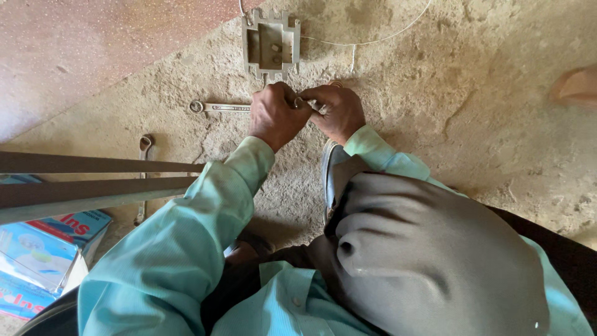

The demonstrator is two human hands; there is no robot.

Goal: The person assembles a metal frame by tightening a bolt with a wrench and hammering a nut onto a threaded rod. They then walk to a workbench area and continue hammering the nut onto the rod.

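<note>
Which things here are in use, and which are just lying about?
In use:
left hand and right hand, closed together on a small metal part
square metal bracket, just beyond the hands

Lying about:
ring spanner
second spanner
blue cardboard box
thin white wire

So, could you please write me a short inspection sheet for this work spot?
Surface: rough sandy concrete floor, dusty.
Job's things: small metal part gripped between both hands; grey metal bracket just beyond.
Clutter: two spanners on the floor; blue printed box at left.
Hands: left hand and right hand closed, touching.
Cables: thin white wire by the bracket.
Surroundings: reddish slab; two dark bars.
</note>
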